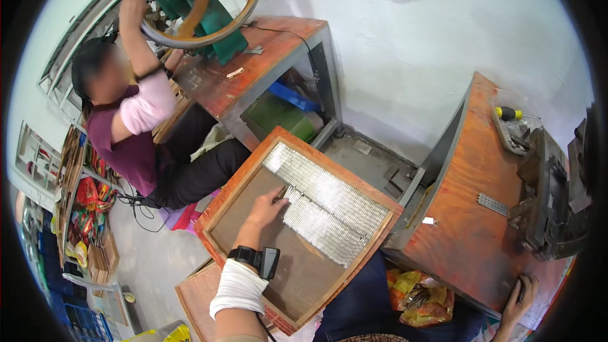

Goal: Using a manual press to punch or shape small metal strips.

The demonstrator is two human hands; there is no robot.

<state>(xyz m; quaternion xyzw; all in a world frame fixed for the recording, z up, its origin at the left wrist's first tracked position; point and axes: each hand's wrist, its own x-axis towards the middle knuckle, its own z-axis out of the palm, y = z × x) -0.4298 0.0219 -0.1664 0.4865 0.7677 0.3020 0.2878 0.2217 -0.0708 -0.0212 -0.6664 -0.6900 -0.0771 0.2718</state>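
Note:
Across my lap lies a shallow wooden tray (pixel 218 215) with an orange-brown rim. Small silvery metal pieces (pixel 329 199) fill its far right part in two tight bands of rows. My left hand (pixel 261 210), below a wrist device (pixel 254 258) and a white sleeve, reaches over the bare brown part. Its thumb and forefinger are pinched at the left edge of the lower band; what they hold, if anything, is too small to make out. My right hand (pixel 520 301) rests with fingers stretched at the near edge of the worn orange bench (pixel 465 215) on the right.
On the bench are a dark machine (pixel 548 196), a perforated metal plate (pixel 493 203) and a plastic tray (pixel 508 133) below a yellow-black screwdriver (pixel 508 113). A printed bag (pixel 421 297) sits beside my lap. At left, a co-worker (pixel 136 114) grips a large handwheel (pixel 196 12).

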